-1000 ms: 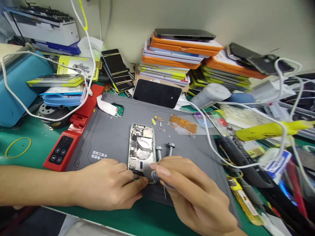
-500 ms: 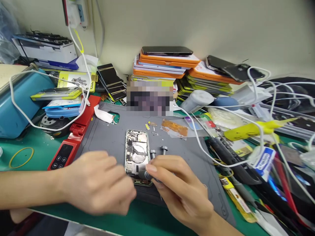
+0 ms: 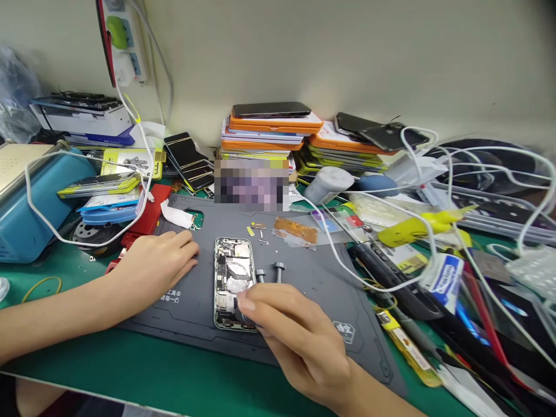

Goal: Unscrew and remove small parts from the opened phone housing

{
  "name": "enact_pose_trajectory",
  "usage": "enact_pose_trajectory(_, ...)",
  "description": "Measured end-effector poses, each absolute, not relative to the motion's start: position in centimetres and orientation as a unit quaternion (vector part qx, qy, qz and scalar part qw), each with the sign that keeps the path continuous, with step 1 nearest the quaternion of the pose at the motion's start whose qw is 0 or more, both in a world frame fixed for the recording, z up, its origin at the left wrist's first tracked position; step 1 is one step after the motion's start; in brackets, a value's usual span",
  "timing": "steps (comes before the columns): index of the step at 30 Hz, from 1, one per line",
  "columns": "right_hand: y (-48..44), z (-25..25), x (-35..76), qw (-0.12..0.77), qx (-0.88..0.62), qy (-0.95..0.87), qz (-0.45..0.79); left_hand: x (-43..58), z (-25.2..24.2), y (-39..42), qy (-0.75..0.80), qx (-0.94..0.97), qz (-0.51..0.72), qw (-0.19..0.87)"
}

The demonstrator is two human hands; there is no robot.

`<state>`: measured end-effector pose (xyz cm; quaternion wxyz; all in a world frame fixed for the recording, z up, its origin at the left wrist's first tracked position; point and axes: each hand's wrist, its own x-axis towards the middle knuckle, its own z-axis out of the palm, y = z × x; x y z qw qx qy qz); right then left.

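Observation:
An opened phone (image 3: pixel 234 278) lies on the grey mat (image 3: pixel 174 324), its inner parts and round coil showing. My right hand (image 3: pixel 299 336) is over its lower right corner, thumb and fingers closed on a small dark screwdriver (image 3: pixel 241 314), mostly hidden by the fingers. Two more knob-topped screwdrivers, one on the left (image 3: pixel 260 275) and one on the right (image 3: pixel 280 271), are just beyond that hand. To the left of the phone, my left hand (image 3: pixel 160 266) rests on the mat's left side, fingers loosely bent and slightly apart, with nothing seen in them. It partly covers a red device (image 3: pixel 152 211).
Small metal parts (image 3: pixel 262 237) and an orange-brown strip (image 3: pixel 295 230) lie behind the phone. Stacked orange cases (image 3: pixel 269 124) stand by the wall. A white cable (image 3: pixel 343 260) loops over the mat's right side, beside a yellow bottle (image 3: pixel 403 230) and several tools.
My left hand has moved left and away from the phone, from a curled pose to loosely bent fingers on the mat. My right hand stays by the phone's lower corner. The camera view has shifted.

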<state>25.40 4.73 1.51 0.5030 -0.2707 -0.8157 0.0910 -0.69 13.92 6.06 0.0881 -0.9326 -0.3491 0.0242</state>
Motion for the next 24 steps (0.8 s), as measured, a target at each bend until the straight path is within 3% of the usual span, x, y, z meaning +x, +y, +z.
enact_pose_trajectory(8,4.8,1.7,25.2,0.498,-0.293,-0.81,0.097,-0.7,5.0,14.0,-0.265,-0.954,-0.018,0.137)
enact_pose_trajectory(13,5.0,1.9,25.3,0.501,-0.296,-0.808,0.092,-0.3,5.0,13.9,-0.303,-0.947,-0.014,0.104)
enact_pose_trajectory(16,5.0,1.8,25.3,0.507,-0.3,-0.803,0.09,0.3,5.8,13.1,-0.342,-0.939,-0.028,0.001)
enact_pose_trajectory(24,5.1,1.2,24.8,0.504,-0.278,-0.814,0.078,1.4,6.7,9.9,-0.323,-0.83,-0.011,-0.455)
